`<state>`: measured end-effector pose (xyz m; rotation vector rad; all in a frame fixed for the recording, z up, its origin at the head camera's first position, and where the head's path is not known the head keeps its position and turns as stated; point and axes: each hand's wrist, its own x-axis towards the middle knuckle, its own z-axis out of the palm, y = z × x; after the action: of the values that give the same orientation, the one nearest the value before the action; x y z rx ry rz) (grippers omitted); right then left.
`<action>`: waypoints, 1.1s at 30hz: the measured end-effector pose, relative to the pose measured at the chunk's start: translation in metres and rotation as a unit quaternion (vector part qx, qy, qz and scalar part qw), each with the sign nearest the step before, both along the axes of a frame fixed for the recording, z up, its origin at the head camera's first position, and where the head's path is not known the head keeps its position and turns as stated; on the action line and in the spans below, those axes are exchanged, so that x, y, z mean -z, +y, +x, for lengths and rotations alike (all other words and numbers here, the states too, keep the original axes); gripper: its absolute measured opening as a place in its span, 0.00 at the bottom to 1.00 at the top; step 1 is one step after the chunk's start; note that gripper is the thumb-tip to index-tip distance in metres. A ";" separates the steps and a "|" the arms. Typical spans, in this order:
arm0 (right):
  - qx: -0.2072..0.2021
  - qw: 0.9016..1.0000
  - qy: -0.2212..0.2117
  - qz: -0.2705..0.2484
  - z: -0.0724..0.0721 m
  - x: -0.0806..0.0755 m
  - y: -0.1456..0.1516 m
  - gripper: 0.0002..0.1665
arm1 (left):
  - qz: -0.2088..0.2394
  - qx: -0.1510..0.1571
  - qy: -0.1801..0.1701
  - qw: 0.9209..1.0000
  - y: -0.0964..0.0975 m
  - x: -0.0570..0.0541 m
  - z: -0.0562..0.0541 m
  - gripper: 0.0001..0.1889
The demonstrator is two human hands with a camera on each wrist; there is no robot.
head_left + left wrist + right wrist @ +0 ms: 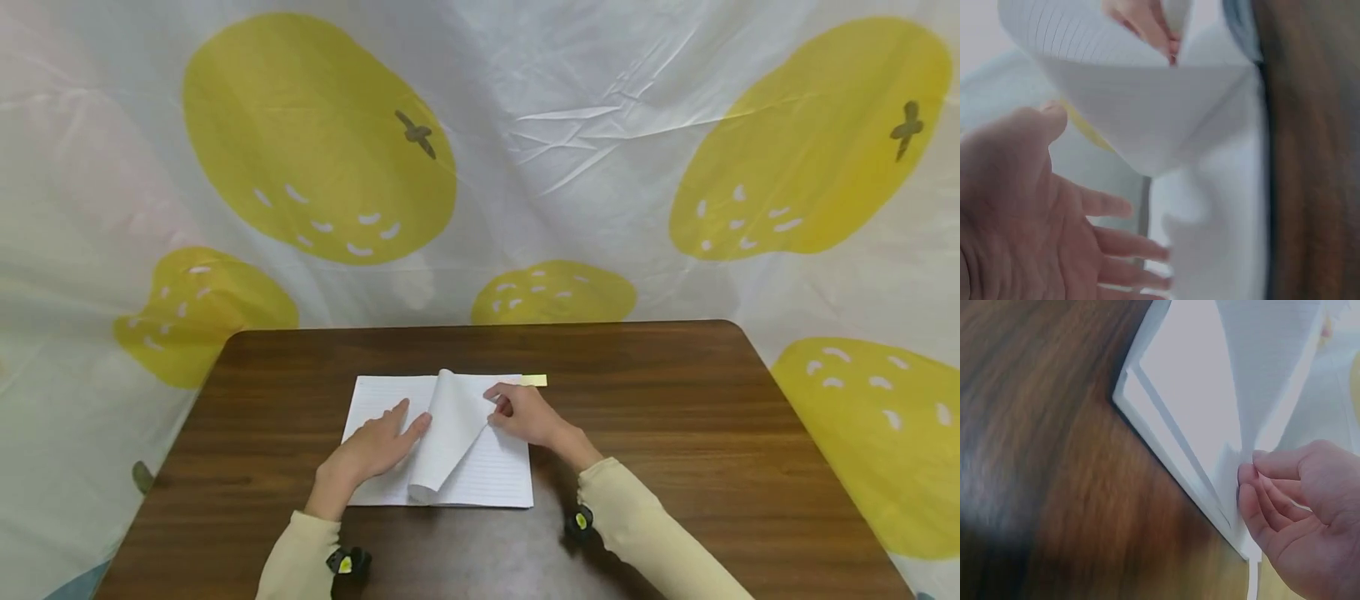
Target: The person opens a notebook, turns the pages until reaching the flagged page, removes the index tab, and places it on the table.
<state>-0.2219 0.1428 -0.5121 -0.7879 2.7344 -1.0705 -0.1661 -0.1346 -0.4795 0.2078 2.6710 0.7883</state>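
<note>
Head view: a ruled notebook [506, 471] lies spread on the brown wood-grain surface [660, 392], near the middle, both of its sides showing. One page [446, 437] is lifted and bends over toward the left, making a loose roll down the centre, with lined paper visible below it on the right.

The right hand [528, 414] is at the right edge of that page. Its grip is closed to a pinch, with the paper's edge between the thumb and the bent fingertips; the right wrist view shows this near one corner of the notebook.

The left hand [375, 446] is over the left side of the notebook, its fingers straight and the thumb set apart, pointing toward the roll. Its grip is wide and has hold of nothing; whether the thumb touches the curled paper I cannot tell.

A pale yellow tab [535, 380] juts past the notebook's upper right corner. Cream sleeves [652, 517] cover both forearms, and a small black device [580, 521] sits at each wrist. Behind the surface hangs a whitish cloth [562, 217] printed with large yellow fruit shapes.
</note>
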 end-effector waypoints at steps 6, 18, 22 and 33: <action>-0.034 0.999 0.006 -0.001 0.000 0.005 -0.012 0.17 | 0.008 0.016 -0.029 0.999 0.005 -0.014 0.003 0.58; -0.050 0.998 0.037 0.020 0.000 0.006 -0.018 0.12 | -0.017 0.002 -0.006 1.000 0.018 -0.004 0.015 0.64; -0.038 0.998 0.049 0.014 0.002 0.003 -0.021 0.09 | -0.023 -0.002 0.002 1.000 0.020 0.000 0.016 0.62; -0.030 0.999 0.035 0.029 0.007 -0.002 -0.023 0.13 | -0.016 -0.005 0.043 0.999 0.008 0.008 0.019 0.53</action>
<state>-0.2148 0.1197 -0.5096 -0.9085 2.7662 -0.9643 -0.1470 -0.1263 -0.4871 0.2257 2.7642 0.7553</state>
